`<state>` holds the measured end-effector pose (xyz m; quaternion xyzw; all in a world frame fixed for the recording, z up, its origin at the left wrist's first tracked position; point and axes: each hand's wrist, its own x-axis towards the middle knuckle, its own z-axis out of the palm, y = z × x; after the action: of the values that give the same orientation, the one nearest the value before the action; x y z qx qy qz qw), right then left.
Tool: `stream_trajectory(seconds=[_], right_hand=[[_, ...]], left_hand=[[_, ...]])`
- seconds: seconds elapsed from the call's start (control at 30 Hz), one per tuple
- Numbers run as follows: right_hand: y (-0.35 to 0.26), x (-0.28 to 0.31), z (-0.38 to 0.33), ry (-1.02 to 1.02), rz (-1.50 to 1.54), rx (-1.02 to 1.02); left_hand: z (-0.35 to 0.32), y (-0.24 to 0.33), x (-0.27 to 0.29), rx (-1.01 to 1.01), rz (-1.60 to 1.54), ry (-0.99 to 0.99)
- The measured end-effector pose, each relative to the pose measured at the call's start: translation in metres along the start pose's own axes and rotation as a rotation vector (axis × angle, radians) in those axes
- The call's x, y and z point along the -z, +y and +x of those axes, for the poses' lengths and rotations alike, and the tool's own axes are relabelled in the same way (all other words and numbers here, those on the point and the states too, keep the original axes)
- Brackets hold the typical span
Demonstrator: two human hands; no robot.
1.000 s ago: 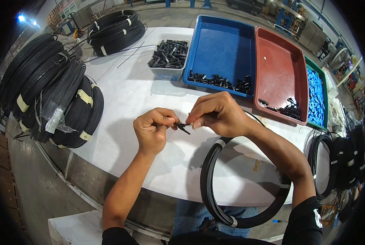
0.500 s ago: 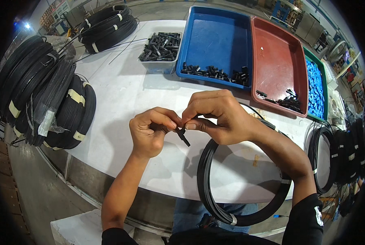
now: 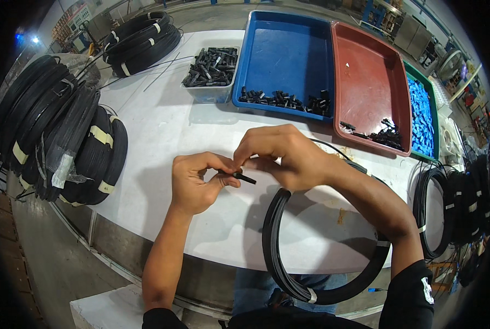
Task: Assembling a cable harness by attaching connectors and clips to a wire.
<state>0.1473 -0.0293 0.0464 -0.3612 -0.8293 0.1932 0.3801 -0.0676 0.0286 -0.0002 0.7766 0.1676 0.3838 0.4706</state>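
My left hand [image 3: 194, 181] pinches a small black cylindrical connector piece [image 3: 247, 178] between thumb and fingers, its thin end pointing right and slightly down. Close above it, my right hand [image 3: 283, 156] has its thumb and forefinger drawn together at the left fingertips. Whatever lies between those right fingers is hidden. Below the right hand, a coil of black cable [image 3: 274, 247], bound with white tape, hangs over the table's front edge. One loose strand of that cable [image 3: 332, 148] arches up behind the right hand.
Large black cable coils [image 3: 26, 115] pile up at the left, and another coil [image 3: 143, 46] lies at the far left. A clear box of black connectors [image 3: 211, 93] stands beside blue [image 3: 289, 49], red [image 3: 371, 82] and green [image 3: 434, 109] trays of small parts. More coils [image 3: 431, 214] hang at the right.
The connector piece has turned from pointing steeply down to lying nearly level. My left fingers have shifted along it, and my right hand has moved slightly left.
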Motion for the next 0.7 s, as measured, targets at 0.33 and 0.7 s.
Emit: stream_trajectory(seconds=[0.33,0.7], right_hand=[[0.025,0.009,0.009,0.023,0.144,-0.285],[-0.010,0.006,0.012,-0.062,0.330,-0.585]], left_hand=[[-0.004,-0.009,0.006,-0.295,0.028,0.382],[-0.004,-0.008,0.005,-0.322,0.229,0.436]])
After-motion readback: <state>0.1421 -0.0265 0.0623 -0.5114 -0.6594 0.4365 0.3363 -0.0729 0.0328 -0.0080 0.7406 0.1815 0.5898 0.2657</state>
